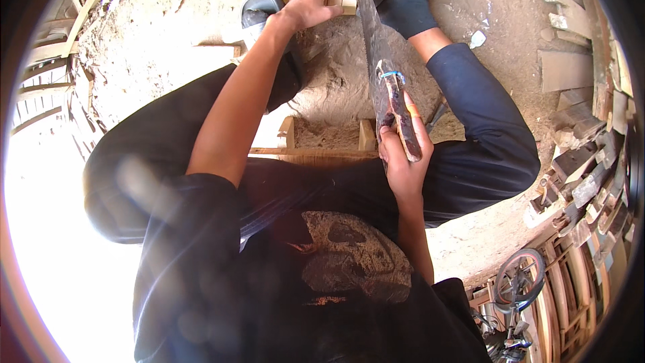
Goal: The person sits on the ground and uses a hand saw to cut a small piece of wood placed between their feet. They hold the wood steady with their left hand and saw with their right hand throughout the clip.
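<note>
My left hand (308, 7) grips a short pale wooden stick (347, 5) that lies crosswise between my two feet. My right hand (406, 148) is closed on the worn, dark wooden handle of a hand saw (373, 47), with blue binding near the blade. The blade points away from me and crosses the stick at its right part, to the right of my left hand; whether its teeth touch the wood I cannot tell. My left shoe (259, 5) is beside my left hand, and my right shoe (406, 0) is just right of the blade.
I sit on a low wooden plank (302, 154) over sandy ground. Piled wooden offcuts (578, 181) line the right side, with a bicycle (517, 275) at lower right. Wooden slats (50, 74) stand at left. A small board (215, 50) lies near my left knee.
</note>
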A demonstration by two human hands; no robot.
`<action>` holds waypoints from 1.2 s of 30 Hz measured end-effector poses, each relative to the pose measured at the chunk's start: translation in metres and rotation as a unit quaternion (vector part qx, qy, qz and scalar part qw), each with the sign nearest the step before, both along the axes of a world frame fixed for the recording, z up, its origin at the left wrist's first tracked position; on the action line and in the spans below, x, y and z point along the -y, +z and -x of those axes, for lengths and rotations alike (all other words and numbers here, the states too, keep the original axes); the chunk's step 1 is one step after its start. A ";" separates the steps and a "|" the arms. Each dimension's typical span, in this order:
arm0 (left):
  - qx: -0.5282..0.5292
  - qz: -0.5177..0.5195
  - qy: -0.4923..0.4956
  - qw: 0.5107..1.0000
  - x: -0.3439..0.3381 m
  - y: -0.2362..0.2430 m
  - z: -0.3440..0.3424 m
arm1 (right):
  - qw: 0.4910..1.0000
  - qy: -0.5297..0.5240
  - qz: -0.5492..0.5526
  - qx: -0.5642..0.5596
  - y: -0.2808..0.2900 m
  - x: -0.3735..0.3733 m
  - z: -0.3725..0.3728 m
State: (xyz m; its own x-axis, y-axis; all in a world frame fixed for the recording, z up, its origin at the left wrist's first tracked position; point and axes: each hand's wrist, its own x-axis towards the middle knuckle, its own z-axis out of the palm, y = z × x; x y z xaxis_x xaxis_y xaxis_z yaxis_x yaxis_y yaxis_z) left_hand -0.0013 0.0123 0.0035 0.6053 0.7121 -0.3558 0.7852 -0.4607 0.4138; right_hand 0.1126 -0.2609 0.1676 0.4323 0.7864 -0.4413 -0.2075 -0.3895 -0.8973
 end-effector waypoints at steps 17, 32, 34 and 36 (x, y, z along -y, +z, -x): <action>0.015 -0.204 -0.019 0.979 0.023 -0.013 0.002 | 0.999 -0.002 0.009 0.033 -0.004 0.000 -0.008; -0.096 -0.021 0.011 0.995 0.002 -0.030 -0.011 | 0.994 0.061 0.003 0.096 -0.031 -0.010 0.014; -0.087 -0.065 0.003 0.994 0.012 -0.028 -0.010 | 0.993 0.062 -0.001 0.102 -0.038 -0.012 0.015; -0.073 -0.109 0.010 0.991 0.019 -0.025 -0.008 | 0.993 0.061 0.003 0.104 -0.048 -0.012 0.019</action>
State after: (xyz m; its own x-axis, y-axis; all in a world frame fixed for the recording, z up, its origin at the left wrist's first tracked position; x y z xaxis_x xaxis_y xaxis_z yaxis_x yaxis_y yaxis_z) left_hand 0.0067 -0.0065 -0.0217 0.5432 0.7932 -0.2752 0.8396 -0.5096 0.1883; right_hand 0.0934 -0.2488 0.1197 0.4158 0.8362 -0.3576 0.0319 -0.4063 -0.9132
